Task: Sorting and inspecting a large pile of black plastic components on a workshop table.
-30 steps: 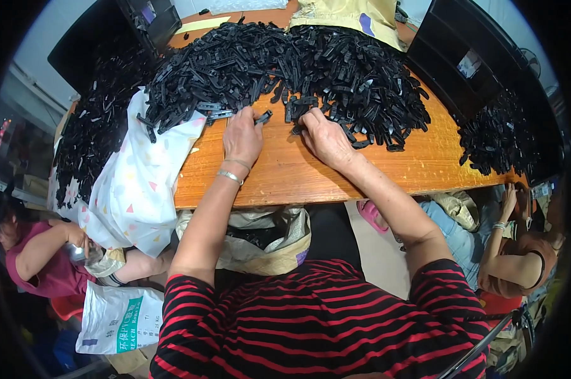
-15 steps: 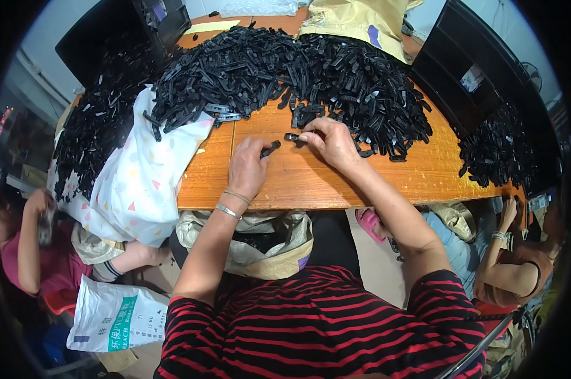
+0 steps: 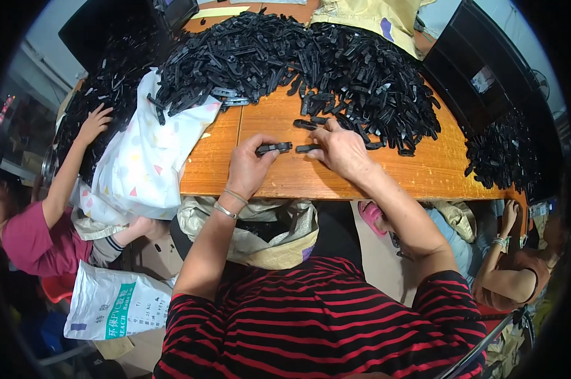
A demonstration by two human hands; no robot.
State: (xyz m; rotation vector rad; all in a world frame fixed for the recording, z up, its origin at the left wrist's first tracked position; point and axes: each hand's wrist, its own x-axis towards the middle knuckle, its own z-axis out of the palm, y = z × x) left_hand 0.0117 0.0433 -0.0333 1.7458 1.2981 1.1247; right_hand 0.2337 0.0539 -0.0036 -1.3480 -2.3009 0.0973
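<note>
Over the wooden table (image 3: 266,183), my left hand (image 3: 249,163) pinches a small, elongated black plastic part (image 3: 280,148), held sideways. Facing it across a narrow gap is a second black plastic part (image 3: 305,149), gripped between the thumb and fingers of my right hand (image 3: 348,155). The two parts do not touch. Just beyond my right fingertips, a loose black part (image 3: 304,124) lies on the wood. Behind both hands spreads a big heap of similar black plastic parts (image 3: 241,60), its right side reaching close to my right hand.
A patterned white cloth (image 3: 143,164) hangs over the table edge at left. Below the edge, an open woven sack (image 3: 273,256) sits at my lap. Co-workers sit on both sides; the left one's hand (image 3: 94,123) is at another heap. Dark panels (image 3: 481,82) stand behind.
My left hand's part has turned to lie sideways, pointing at the right hand's part. My right hand has shifted slightly toward me. The left co-worker's arm has stretched forward to the heap.
</note>
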